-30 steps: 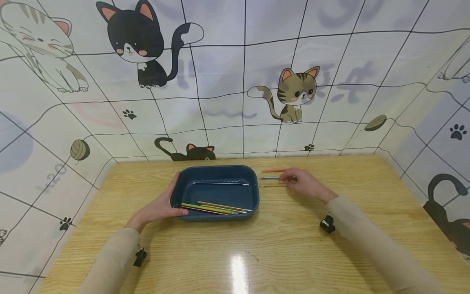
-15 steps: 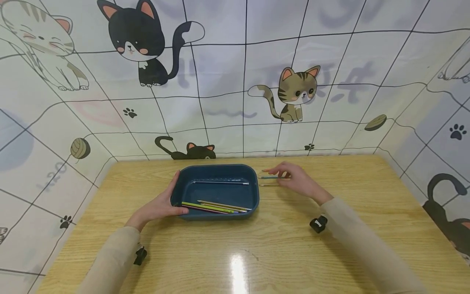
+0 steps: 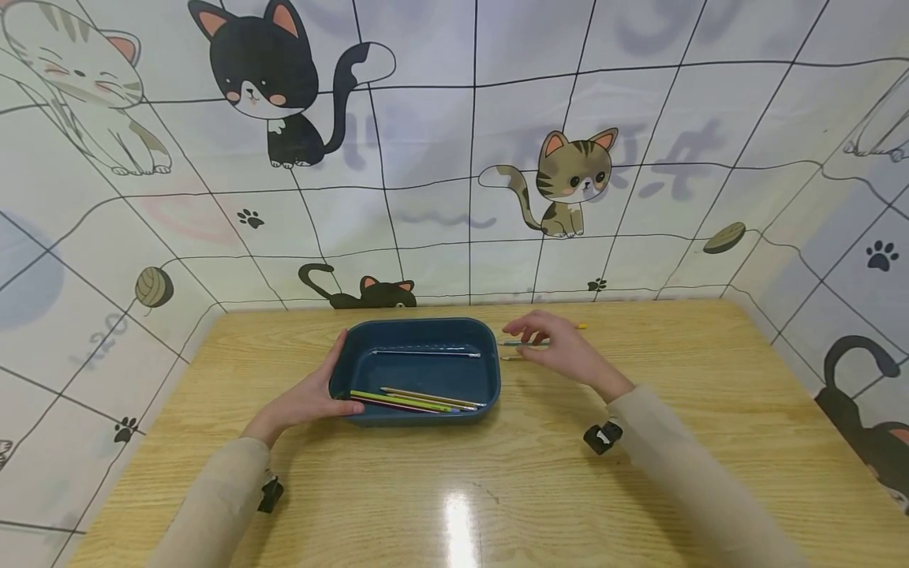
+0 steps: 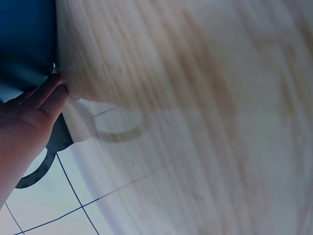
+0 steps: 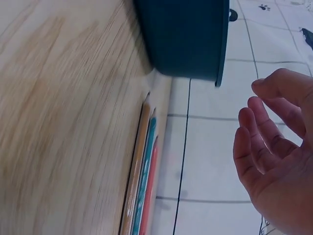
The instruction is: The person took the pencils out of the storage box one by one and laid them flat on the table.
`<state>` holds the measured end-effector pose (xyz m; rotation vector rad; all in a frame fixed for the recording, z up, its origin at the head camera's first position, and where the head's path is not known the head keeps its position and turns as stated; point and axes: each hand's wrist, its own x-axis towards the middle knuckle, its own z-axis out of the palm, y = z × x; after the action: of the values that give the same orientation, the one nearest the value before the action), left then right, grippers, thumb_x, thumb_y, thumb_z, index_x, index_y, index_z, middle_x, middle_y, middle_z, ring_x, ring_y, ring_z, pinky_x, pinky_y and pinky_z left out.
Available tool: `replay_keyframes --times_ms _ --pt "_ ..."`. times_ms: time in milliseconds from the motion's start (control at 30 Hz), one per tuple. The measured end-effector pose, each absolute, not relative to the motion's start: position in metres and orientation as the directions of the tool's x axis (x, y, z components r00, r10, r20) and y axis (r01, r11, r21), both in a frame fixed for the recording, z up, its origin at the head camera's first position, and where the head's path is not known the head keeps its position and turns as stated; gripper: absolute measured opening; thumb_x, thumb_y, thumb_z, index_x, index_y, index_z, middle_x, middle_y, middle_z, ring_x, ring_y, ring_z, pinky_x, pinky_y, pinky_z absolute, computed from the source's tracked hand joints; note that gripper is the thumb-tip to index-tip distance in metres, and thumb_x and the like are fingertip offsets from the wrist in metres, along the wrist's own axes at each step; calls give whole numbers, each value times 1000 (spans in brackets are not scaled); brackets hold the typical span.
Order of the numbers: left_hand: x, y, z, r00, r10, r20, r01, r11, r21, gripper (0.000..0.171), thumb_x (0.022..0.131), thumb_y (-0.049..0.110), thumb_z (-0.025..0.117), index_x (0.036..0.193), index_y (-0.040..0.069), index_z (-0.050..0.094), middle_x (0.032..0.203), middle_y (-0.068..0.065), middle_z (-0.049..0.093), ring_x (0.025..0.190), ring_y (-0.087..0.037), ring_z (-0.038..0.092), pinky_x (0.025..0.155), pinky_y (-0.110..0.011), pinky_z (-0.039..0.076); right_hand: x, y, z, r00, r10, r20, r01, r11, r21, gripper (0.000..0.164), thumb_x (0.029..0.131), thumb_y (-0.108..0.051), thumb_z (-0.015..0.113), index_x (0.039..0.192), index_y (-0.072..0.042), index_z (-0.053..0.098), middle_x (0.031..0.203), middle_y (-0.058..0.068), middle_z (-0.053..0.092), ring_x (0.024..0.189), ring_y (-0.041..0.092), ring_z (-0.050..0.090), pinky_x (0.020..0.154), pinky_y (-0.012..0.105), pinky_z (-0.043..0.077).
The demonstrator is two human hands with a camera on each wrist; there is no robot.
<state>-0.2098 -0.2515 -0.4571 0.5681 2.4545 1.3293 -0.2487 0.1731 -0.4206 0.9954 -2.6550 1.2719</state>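
Note:
A dark blue rectangular bin [image 3: 426, 420] stands at the far middle of the table in the head view. My left hand [image 3: 312, 400] holds its left end, thumb at the front rim and fingers along the side wall. In the left wrist view, my left fingers [image 4: 51, 98] lie against the blue wall. To the right of the bin, my right hand [image 3: 561, 347] hovers over three pencils, fingers loosely bent with nothing between them. The right wrist view shows the tan pencil [image 5: 137, 156], teal pencil [image 5: 146, 169] and red pencil [image 5: 150, 186] side by side on the table.
Inside the bin, several pencils, including a lime one [image 3: 405, 401], lie along the front wall. A silvery pencil [image 3: 426, 353] lies near the back wall. The wooden table [image 3: 383, 489] ends at a cat-patterned curtain [image 3: 433, 237].
My right hand has shifted left over the loose pencils, toward the bin. The left hand, the bin and the pencils in it have stayed in place.

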Motion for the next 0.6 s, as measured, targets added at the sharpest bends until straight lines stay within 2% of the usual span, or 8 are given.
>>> replay_keyframes --times_ms 367,600 --pt "-210 -251 -457 -876 478 -63 206 488 848 125 77 31 83 154 25 -15 159 -16 -12 143 -41 -3 107 -65 9 -242 144 -416 -759 -572 311 -551 311 -774 32 86 6 66 118 1 64 110 16 63 91 23 60 82 41 52" --pt "-209 -251 -456 -878 474 -68 198 487 851 125 77 32 83 153 27 -15 159 -16 -11 143 -42 -2 107 -66 9 -238 123 -415 -738 -623 260 -531 298 -793 32 88 3 65 120 1 63 108 17 63 93 20 61 83 40 52"
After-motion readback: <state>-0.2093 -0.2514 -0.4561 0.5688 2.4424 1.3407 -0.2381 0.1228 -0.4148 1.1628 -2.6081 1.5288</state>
